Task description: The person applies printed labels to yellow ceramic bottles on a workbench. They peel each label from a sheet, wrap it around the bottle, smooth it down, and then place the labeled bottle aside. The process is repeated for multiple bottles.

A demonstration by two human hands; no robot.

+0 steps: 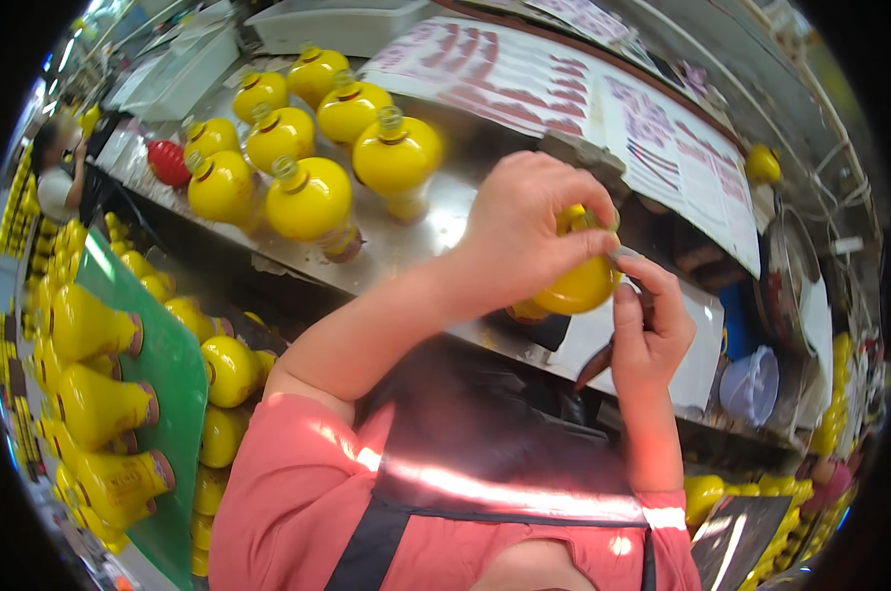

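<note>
In front of me a glossy yellow bottle [580, 285] with a round body stands at the table's near edge, partly hidden by my hands. My left hand [534, 222] curls over its top, with thumb and fingertips closed at the neck. My right hand [652, 320] is beside the bottle's right side, its fingers closed on a thin dark brown strip [595, 364] whose lower end hangs below the thumb. The fingertips of both hands nearly meet at the neck. Whether the strip touches the bottle is hidden.
Several yellow bottles [309, 200] stand on the metal table [435, 222] at left, near a red object [167, 163]. White sheets [524, 74] with dark red printed strips lie behind. A lilac bucket [751, 384] is at right. More bottles stand on a green board [174, 394]. Another person [59, 177] is far left.
</note>
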